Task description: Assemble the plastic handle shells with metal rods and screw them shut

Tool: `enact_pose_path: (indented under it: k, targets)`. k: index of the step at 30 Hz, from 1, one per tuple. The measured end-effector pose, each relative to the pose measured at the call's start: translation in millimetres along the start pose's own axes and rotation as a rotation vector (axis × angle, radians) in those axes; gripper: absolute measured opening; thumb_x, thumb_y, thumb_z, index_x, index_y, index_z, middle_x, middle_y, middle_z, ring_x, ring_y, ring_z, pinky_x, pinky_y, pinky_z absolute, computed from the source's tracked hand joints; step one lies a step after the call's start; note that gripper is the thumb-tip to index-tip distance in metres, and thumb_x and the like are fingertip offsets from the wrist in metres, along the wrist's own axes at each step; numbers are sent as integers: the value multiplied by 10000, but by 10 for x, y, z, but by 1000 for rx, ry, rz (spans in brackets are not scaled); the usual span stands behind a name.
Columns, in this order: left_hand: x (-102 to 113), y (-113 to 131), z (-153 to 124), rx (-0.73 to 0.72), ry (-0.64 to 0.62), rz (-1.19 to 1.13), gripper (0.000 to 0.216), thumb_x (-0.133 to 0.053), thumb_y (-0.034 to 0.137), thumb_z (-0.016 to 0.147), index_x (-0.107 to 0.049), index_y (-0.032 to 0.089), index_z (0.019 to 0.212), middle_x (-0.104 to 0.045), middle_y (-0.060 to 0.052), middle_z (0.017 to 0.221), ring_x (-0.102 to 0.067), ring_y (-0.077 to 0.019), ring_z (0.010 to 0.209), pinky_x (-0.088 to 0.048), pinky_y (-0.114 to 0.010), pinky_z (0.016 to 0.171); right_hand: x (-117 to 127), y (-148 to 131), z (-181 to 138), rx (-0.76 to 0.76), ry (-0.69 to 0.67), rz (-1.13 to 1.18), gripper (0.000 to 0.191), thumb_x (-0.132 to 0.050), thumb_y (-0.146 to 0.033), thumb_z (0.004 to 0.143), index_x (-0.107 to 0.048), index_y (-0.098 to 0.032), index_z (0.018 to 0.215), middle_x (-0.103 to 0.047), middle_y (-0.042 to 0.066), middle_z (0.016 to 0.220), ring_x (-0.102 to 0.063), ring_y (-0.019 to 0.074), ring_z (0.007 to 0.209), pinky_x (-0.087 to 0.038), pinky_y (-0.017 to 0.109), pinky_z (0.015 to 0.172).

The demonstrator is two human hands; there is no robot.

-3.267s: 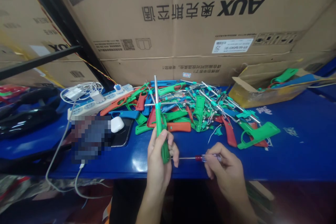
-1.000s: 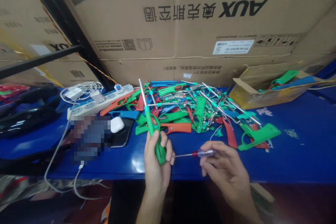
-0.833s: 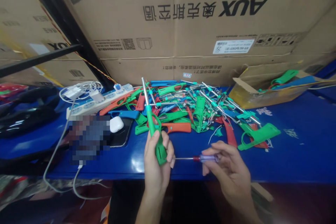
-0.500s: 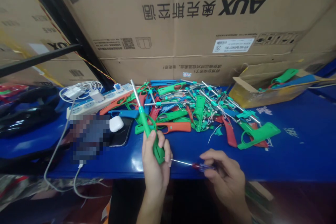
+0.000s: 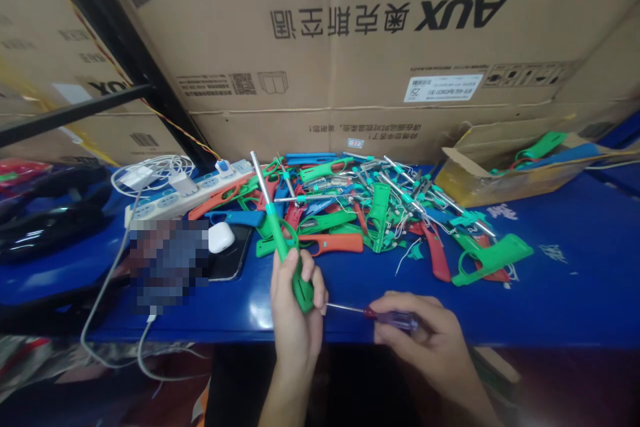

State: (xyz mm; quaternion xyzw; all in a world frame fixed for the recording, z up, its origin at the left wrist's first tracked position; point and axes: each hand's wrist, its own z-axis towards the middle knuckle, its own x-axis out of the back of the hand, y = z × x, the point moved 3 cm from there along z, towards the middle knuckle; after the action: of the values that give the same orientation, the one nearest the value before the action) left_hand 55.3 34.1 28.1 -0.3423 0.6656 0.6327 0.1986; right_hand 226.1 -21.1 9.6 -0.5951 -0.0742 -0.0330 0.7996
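Note:
A green long-necked lighter (image 5: 274,229) with a metal tube tilts up and to the left, its handle wrapped in the fingers of my left hand (image 5: 296,300). My right hand (image 5: 425,333) grips a screwdriver (image 5: 395,320) by its dark, see-through handle. The thin shaft runs left to the lower end of the lighter's handle. The fingers of my left hand hide the screwdriver's tip, so its exact contact cannot be seen. Beyond both hands lies a pile of lighter parts (image 5: 340,220): green, orange, red and blue shells, metal tubes and white wires.
A cardboard box (image 5: 480,180) holding green and blue pieces stands at the right. At the left are a white power strip (image 5: 175,200) with chargers, a phone (image 5: 233,257) and a white earphone case (image 5: 221,237). A large carton (image 5: 350,80) backs the blue table (image 5: 565,293).
The fingers of my right hand have shifted along the screwdriver's handle, closing around it nearer the shaft. My left hand and the lighter have stayed almost still.

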Motion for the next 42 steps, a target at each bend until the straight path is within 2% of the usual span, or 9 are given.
enact_pose_path:
  k: [4, 9, 14, 20, 25, 28, 31, 36, 42]
  targets:
    - [10, -9, 3, 5, -30, 29, 175, -657, 321, 930, -515, 230, 978, -435, 95, 675, -381, -31, 360, -328, -135, 313, -25, -14, 20, -31, 22, -17, 115, -692, -300, 956, -766, -257, 1032, -717, -17, 674, -690, 157, 587, -535, 252, 582]
    - [21, -17, -13, -20, -37, 66, 194, -664, 320, 936, -500, 220, 911, -442, 85, 667, -387, -27, 364, -301, -120, 304, -78, -19, 25, 104, 167, -232, 347, -656, -291, 957, -634, -210, 621, -561, -37, 536, -521, 104, 483, -406, 235, 510]
    - [7, -8, -20, -15, -17, 20, 178, -652, 300, 946, -491, 231, 912, -388, 93, 660, -358, -24, 350, -299, -124, 301, -81, 20, 2, 49, 151, -129, 93, -654, -307, 971, -731, -256, 983, -561, -72, 546, -528, 101, 461, -437, 219, 530]
    - [-6, 2, 3, -17, 8, 16, 186, -661, 301, 943, -490, 232, 924, -377, 96, 676, -369, -25, 377, -327, -134, 334, -57, 17, -23, -36, 26, 147, 199, -627, -252, 1007, -672, -299, 1195, -729, -14, 809, -670, 126, 612, -524, 233, 595]
    - [1, 0, 1, -9, 8, 42, 235, -670, 323, 938, -464, 225, 881, -375, 95, 686, -360, -24, 385, -311, -134, 329, -70, 15, -15, -45, 46, 230, 157, -591, -249, 1035, -652, -289, 1174, -750, -5, 833, -647, 103, 575, -514, 223, 587]
    - [6, -9, -10, 17, 5, 50, 248, -687, 325, 929, -467, 222, 877, -372, 95, 691, -321, -19, 387, -274, -124, 322, -74, 52, -4, -56, 102, 136, 46, -645, -278, 1004, -645, -241, 975, -687, -29, 699, -607, 97, 546, -474, 205, 554]
    - [6, -19, -16, 37, -1, 56, 274, -718, 316, 909, -464, 220, 869, -371, 97, 690, -293, -14, 392, -246, -116, 323, -72, 92, -6, -45, 161, 30, 227, -666, -293, 986, -577, -212, 794, -538, -60, 559, -509, 81, 497, -403, 192, 503]
    - [13, -24, -3, 21, 20, 48, 286, -741, 313, 891, -472, 218, 874, -362, 99, 685, -287, -12, 398, -253, -116, 335, -68, 128, -39, -137, 141, 177, 72, -625, -303, 1020, -641, -263, 1078, -580, -66, 591, -516, 85, 479, -403, 180, 467]
    - [7, -17, 10, 7, 6, 26, 279, -727, 294, 905, -465, 212, 857, -372, 96, 686, -292, -10, 402, -272, -116, 340, -62, 46, -22, -83, 64, 196, 104, -634, -256, 1012, -664, -281, 1109, -728, -9, 779, -661, 116, 614, -516, 213, 597]
